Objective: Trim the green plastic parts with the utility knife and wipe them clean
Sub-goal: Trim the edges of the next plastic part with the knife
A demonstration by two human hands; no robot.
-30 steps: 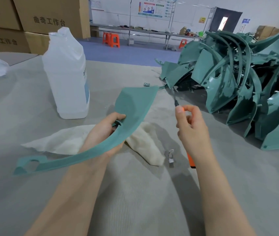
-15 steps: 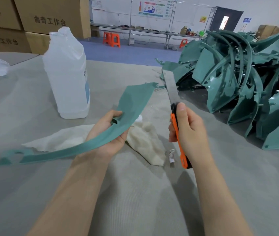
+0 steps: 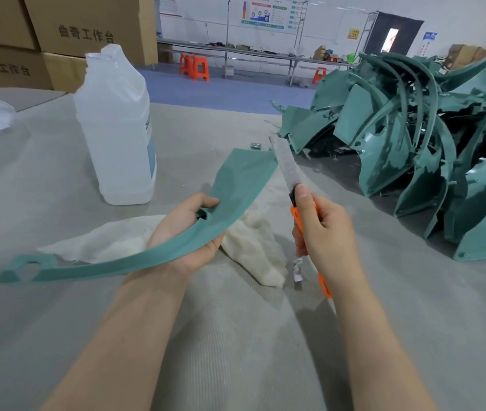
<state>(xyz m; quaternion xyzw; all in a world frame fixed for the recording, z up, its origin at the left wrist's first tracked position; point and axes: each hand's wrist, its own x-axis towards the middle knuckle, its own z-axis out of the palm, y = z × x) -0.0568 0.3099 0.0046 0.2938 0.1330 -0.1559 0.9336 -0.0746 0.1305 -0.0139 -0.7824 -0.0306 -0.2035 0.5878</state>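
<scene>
Two bare hands are hovering over a grey table [image 3: 235, 345]. The left hand [image 3: 185, 232] is gripping a long, curved green plastic part [image 3: 235, 191] near its middle, with the fingers curling under it and the thumb sitting at its upper edge. The part is being held in the air. Its wide flat end is pointing up and away, and its narrow end, which has an oval hole, is reaching down to the left, low over the table. The right hand [image 3: 324, 232] is closing around the orange handle of a utility knife [image 3: 296, 215], the thumb lying along the top near the black slider. The blade [image 3: 286, 161] is pushed far out and is pointing up and away, running just beside the right corner of the part's wide end; whether the two are touching is not clear. A crumpled white cloth [image 3: 253, 250] is lying on the table under both hands, and a small metal piece [image 3: 298, 269] is lying beside it. A translucent plastic bottle [image 3: 117, 129] is standing upright behind the left hand. A big pile of green parts [image 3: 398, 137] is lying at the right. Cardboard boxes [image 3: 87, 25] are standing at the far left, and orange stools [image 3: 194, 66] are standing on the blue floor beyond.
</scene>
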